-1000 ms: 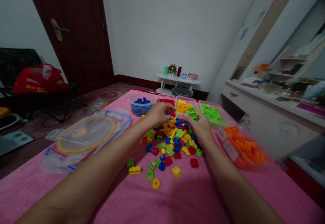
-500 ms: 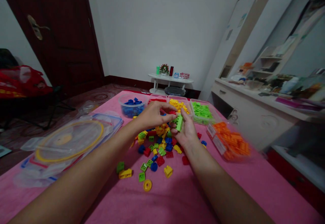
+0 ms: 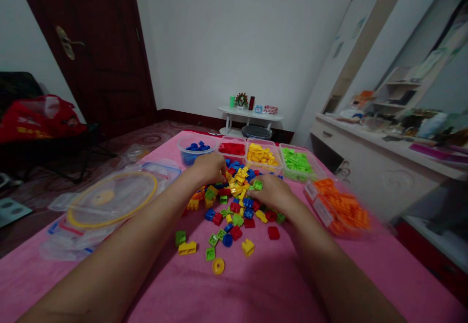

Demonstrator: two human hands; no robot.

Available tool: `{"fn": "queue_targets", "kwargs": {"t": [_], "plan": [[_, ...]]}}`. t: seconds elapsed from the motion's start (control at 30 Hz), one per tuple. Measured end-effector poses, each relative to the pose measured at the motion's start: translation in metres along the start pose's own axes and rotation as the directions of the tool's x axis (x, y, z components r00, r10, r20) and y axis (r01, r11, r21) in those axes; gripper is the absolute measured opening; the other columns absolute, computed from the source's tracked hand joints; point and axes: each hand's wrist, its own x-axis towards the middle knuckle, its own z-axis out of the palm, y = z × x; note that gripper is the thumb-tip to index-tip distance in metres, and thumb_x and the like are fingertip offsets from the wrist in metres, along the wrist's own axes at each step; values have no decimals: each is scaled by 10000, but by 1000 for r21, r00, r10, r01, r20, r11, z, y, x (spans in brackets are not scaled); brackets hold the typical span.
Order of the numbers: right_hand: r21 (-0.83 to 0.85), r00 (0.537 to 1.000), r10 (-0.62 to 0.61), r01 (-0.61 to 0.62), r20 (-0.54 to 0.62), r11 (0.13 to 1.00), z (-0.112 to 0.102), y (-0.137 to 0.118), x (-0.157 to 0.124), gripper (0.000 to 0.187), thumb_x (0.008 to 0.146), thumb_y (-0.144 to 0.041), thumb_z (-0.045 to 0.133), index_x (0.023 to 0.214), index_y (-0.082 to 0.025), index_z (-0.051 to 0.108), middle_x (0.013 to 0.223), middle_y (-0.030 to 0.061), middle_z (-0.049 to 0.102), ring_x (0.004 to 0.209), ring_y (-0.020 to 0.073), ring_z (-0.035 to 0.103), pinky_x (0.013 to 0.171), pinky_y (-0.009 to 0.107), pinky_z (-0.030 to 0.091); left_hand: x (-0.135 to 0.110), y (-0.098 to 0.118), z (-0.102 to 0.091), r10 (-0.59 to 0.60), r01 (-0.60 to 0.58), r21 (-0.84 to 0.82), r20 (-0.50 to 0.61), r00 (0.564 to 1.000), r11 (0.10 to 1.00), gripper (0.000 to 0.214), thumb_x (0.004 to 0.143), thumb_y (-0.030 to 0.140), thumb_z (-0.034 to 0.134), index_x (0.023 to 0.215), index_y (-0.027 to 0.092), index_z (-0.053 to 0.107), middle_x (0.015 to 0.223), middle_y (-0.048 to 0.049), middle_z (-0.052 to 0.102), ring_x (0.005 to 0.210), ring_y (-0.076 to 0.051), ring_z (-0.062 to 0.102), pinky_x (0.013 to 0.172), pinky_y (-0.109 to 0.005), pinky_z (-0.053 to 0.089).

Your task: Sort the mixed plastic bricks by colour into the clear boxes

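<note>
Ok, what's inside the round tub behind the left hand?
Blue blocks lie in the round tub. The left hand hides its lower right part, and whatever is buried under the top blocks can't be seen.

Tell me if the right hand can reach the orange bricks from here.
Probably yes: between the right hand and the clear box of orange bricks only pink cloth shows, though the hand seems to hold a green brick.

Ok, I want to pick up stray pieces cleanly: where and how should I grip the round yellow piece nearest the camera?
Probably pinch the round yellow piece by opposite rim edges, from above: it lies flat on the pink cloth, no block touching it.
</note>
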Motion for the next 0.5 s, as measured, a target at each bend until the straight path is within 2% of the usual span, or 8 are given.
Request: {"fn": "queue_targets", "kwargs": {"t": [0.1,0.2,0.27,0.33,0.37,0.4,0.43,0.5], "plan": [[-151,999,13,-7,35,988,3,-6,-4,334,696,-413,644,939,-189,691,955,130,682,884,292,624,690,356,450,0,2,4,-27,21,71,94,995,997,300,622,366,682,887,240,745,877,-59,719,756,-197,633,562,-222,397],[-177,1000,-1,5,20,984,1,-8,-5,289,686,-358,631,900,-172,689,919,133,681,833,280,626,648,330,434,0,3,6,-30,19,101,110,993,995,313,605,380,694,876,232,743,872,-64,717,751,-211,636,559,-234,401],[-80,1000,0,0,-3,997,-3,-7,-3,251,675,-365,636,811,-159,682,822,112,677,755,250,619,618,307,417,-1,3,5,-29,20,90,95,995,996,286,607,372,690,841,216,743,831,-66,715,725,-204,633,545,-231,390],[148,998,-21,30,-61,988,-6,-6,0,258,678,-405,644,742,-156,661,733,73,654,691,207,595,593,279,401,-2,2,4,-23,19,50,88,996,999,247,617,360,685,794,198,745,786,-66,712,681,-189,623,527,-228,376],[307,995,-32,61,-99,950,-7,-5,1,271,690,-425,639,723,-156,647,707,54,639,672,184,582,580,263,395,-2,1,4,-15,14,18,88,996,1000,230,623,352,682,776,192,746,767,-64,711,659,-180,616,518,-227,370],[480,990,-24,87,-136,873,-8,-5,1,286,706,-444,632,711,-157,631,689,37,624,650,161,566,557,244,387,-2,0,4,-3,5,-20,85,996,1000,214,627,342,680,764,190,746,749,-58,710,640,-171,609,512,-224,365],[646,988,4,99,-155,757,-8,-5,2,304,719,-462,626,705,-159,613,676,22,608,615,136,545,521,223,371,-1,-2,4,16,-11,-61,79,997,998,202,631,334,677,757,191,746,732,-48,709,621,-160,600,507,-219,359],[894,990,93,55,-107,445,-10,-7,0,333,719,-490,637,709,-164,569,645,-5,576,511,87,474,432,183,309,1,-6,4,55,-48,-138,47,997,989,189,643,324,665,750,190,745,683,-31,701,580,-140,579,499,-212,347]]}}
